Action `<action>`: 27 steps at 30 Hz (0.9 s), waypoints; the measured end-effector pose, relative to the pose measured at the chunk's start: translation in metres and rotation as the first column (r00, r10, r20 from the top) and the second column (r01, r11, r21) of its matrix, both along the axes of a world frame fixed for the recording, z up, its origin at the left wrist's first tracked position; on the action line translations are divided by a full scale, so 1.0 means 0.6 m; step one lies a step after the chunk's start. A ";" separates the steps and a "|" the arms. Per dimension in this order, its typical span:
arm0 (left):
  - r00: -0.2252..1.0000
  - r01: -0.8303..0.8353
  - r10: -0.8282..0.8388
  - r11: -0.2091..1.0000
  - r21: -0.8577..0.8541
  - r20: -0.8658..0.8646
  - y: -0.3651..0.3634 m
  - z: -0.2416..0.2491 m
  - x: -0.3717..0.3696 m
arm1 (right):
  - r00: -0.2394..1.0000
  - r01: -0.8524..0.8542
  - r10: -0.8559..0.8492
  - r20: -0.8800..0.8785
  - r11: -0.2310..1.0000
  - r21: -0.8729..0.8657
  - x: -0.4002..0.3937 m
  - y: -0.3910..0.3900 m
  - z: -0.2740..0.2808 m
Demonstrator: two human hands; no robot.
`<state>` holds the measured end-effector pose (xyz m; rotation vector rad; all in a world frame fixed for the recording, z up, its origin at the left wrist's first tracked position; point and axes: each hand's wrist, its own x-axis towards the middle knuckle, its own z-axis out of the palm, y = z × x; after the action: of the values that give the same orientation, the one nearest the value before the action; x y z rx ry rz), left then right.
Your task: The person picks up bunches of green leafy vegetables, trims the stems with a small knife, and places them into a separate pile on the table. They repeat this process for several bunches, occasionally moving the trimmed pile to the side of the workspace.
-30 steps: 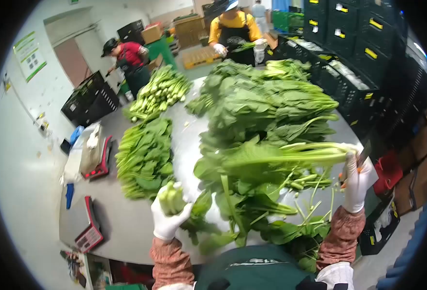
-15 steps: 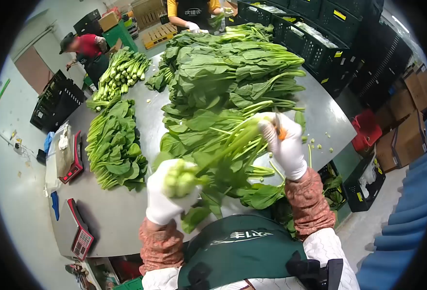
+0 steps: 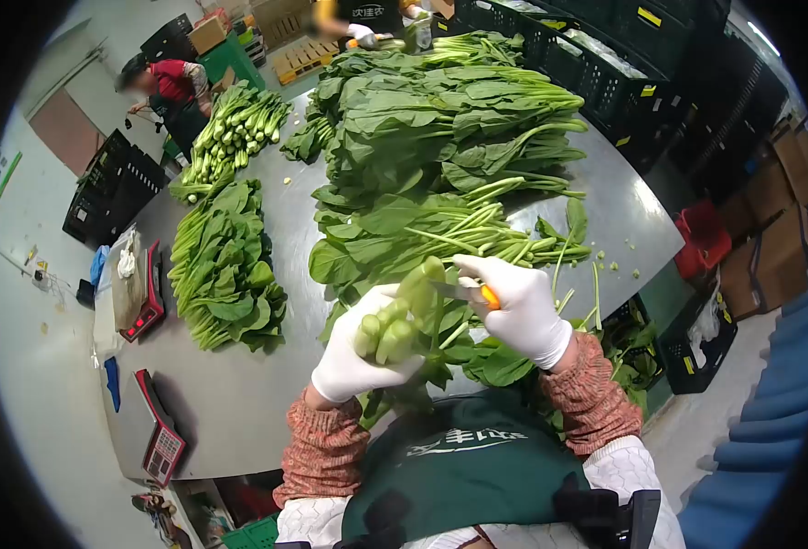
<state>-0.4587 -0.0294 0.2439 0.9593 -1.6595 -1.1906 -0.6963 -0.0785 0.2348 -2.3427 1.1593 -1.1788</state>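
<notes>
My left hand (image 3: 353,357), in a white glove, is wrapped round a bunch of leafy greens (image 3: 393,337). The cut ends of its thick pale stems point toward me, and its leaves hang down below the hand. In my gloved right hand (image 3: 524,316) is a small knife (image 3: 490,296) with an orange handle. Its blade points left, right at a stem on the upper side of the bunch. Just beyond both hands, a large pile of leafy greens (image 3: 404,137) covers the middle of the metal table (image 3: 303,403), stems to the right.
On the left lie a bunched stack of greens (image 3: 225,265) and stacked stalks (image 3: 239,128). Two red scales (image 3: 161,444) stand along the left edge. Black crates (image 3: 596,78) line the back right, with a red basket (image 3: 701,240) below. Two co-workers (image 3: 180,87) stand across the table.
My left hand has shifted right with the bunch, and my right hand has come down with the knife. The two are closer together, the blade now against the stems.
</notes>
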 end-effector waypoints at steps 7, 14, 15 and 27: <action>0.998 0.055 -0.055 0.998 0.018 -0.010 -0.004 -0.004 0.002 | 0.893 0.354 -0.271 -0.359 0.915 0.192 -0.047 -0.052 -0.095; 0.990 0.139 -0.139 0.990 0.003 -0.005 -0.020 -0.001 -0.026 | 0.922 -0.308 0.154 0.356 0.849 0.430 -0.016 0.005 0.029; 0.995 0.104 -0.104 0.994 0.018 -0.010 -0.020 0.002 -0.035 | 0.953 -0.266 0.198 0.229 0.910 0.320 -0.008 0.003 0.025; 0.997 -0.017 0.012 0.998 -0.065 -0.078 0.005 0.002 -0.057 | 0.915 -0.192 0.058 0.400 0.933 0.305 0.043 0.026 0.035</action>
<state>-0.4929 -0.0262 0.2449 0.8718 -1.6174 -1.1423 -0.6706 -0.0628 0.2557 -1.7976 0.9629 -1.2115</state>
